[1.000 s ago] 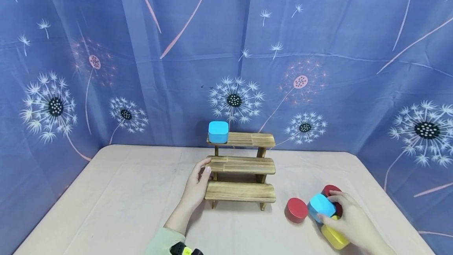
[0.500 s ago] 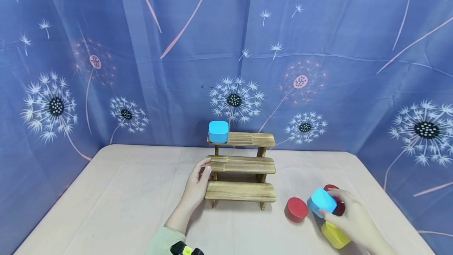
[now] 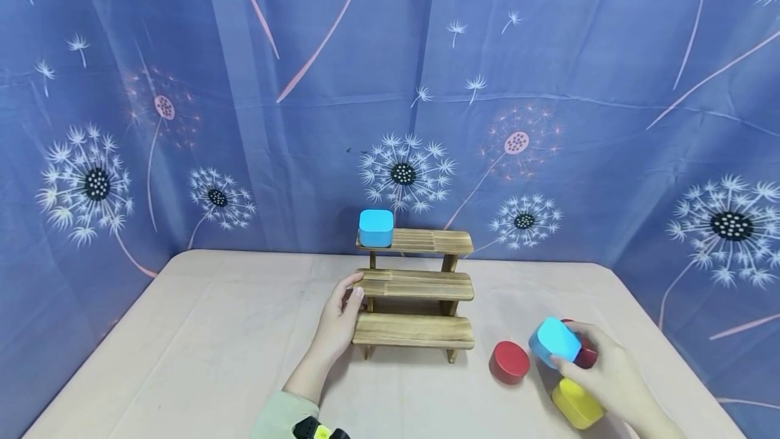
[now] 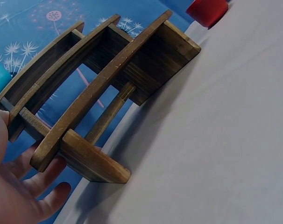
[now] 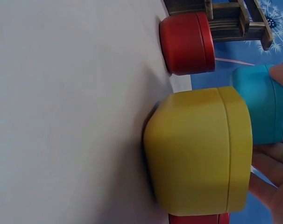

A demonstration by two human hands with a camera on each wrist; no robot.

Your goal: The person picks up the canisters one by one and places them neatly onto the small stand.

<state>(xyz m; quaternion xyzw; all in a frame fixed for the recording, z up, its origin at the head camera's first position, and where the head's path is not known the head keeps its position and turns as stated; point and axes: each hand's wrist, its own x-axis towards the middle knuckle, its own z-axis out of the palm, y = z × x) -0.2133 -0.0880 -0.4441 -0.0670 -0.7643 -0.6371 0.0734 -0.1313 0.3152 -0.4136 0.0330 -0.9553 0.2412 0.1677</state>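
A three-step wooden display stand rises at the middle of the table. My left hand grips the left end of its middle shelf, thumb in front and fingers behind. On the left end of the top shelf sits a blue lidded canister. My right hand pinches a second blue canister between thumb and fingers, tilted and raised above the table. A yellow canister with rounded corners stands just below that hand. The right wrist view shows the held blue canister beyond the yellow one.
A round red canister stands right of the stand. More red shows behind the right hand, mostly hidden by it. A pale cloth covers the table. A blue curtain with dandelion prints hangs behind and at both sides.
My right hand has lifted the blue canister slightly up and away from beside the yellow one, tilting it. The left hand and stand have stayed put.
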